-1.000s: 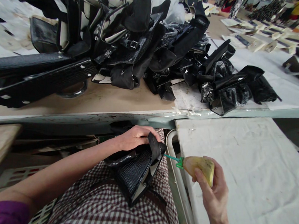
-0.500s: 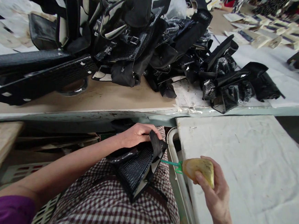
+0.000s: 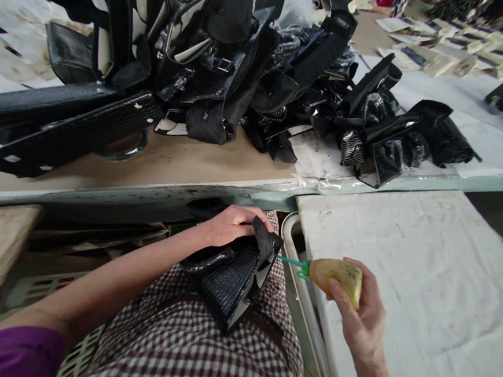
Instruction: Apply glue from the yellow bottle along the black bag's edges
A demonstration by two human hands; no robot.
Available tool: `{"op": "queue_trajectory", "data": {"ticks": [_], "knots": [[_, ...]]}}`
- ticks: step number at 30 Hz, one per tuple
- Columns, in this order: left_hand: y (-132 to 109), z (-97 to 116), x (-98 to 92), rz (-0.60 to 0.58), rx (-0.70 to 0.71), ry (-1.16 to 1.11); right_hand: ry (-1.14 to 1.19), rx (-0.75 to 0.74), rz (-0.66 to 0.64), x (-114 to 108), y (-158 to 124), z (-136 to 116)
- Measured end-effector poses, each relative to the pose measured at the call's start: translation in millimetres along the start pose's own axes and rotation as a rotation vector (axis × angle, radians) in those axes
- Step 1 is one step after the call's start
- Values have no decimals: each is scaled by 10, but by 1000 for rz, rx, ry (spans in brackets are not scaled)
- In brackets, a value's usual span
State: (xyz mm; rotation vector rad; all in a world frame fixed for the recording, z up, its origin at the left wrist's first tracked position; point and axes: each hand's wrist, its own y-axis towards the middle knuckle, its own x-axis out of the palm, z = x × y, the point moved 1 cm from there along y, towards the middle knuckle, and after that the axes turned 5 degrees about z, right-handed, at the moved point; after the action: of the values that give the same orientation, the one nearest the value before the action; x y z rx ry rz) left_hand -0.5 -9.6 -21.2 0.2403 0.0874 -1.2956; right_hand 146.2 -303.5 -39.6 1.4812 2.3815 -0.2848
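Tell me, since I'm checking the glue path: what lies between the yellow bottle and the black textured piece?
Only the bottle's thin green nozzle, in the head view.

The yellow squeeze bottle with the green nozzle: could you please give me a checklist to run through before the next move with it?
1. Right hand grips yellow squeeze bottle: ok.
2. Green nozzle reaches the black crocodile-textured leather piece: ok.
3. Left hand holds the piece's upper edge: ok.
4. Piece rests on checked lap: ok.
5. Glue flowing: cannot tell.
6. White-covered side table beside the bottle: ok.
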Motion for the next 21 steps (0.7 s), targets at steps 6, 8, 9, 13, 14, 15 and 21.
{"op": "queue_trajectory", "data": {"ticks": [6,8,9,13,14,15,21], "knots": [[5,3,7,-3,9,4,-66,35,-65,-61,-41,51],[7,3,12,4,15,5,-55,49,-85,-74,-72,33],[8,4,15,6,17,5,-56,56,-93,-77,-92,18],[6,10,26,13,24,9,-49,97,-111,-80,-194,-50],[5,12,27,17,26,11,-42,106,-120,-80,-223,-63],[3,15,28,21,27,13,-39,111,-130,-80,-252,-73],[-2,16,28,9,39,15,-18,115,-158,-90,-361,-91]]}}
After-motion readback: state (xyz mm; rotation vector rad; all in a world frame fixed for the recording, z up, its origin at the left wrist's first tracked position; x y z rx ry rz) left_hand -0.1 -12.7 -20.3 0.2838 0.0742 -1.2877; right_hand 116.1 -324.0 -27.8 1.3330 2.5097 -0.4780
